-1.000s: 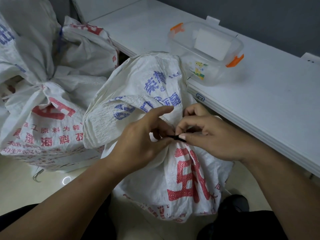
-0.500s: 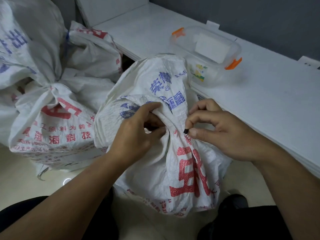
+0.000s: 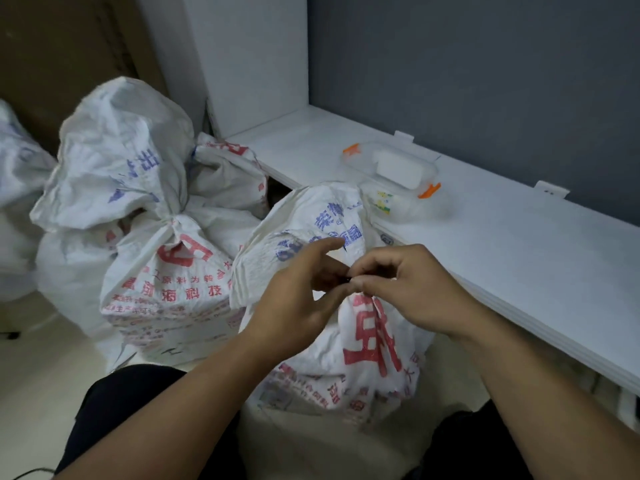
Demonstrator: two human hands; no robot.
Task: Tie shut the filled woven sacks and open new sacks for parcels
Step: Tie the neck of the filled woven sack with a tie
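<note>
My left hand [image 3: 298, 299] and right hand [image 3: 415, 289] sat together, pinching the black tie [image 3: 346, 279], with the sack [image 3: 377, 344] at their six o'clock.

Dim, even indoor light with a cool grey cast; shadows are soft. The white desk [image 3: 519, 251] is brightest, slightly washed out. Motion blur smears the left hand [image 3: 294, 299], the right hand [image 3: 415, 289] and the black tie [image 3: 346, 279] pinched between them. The wide lens bends the desk edge; the print on the sack [image 3: 374, 344] is soft.
</note>
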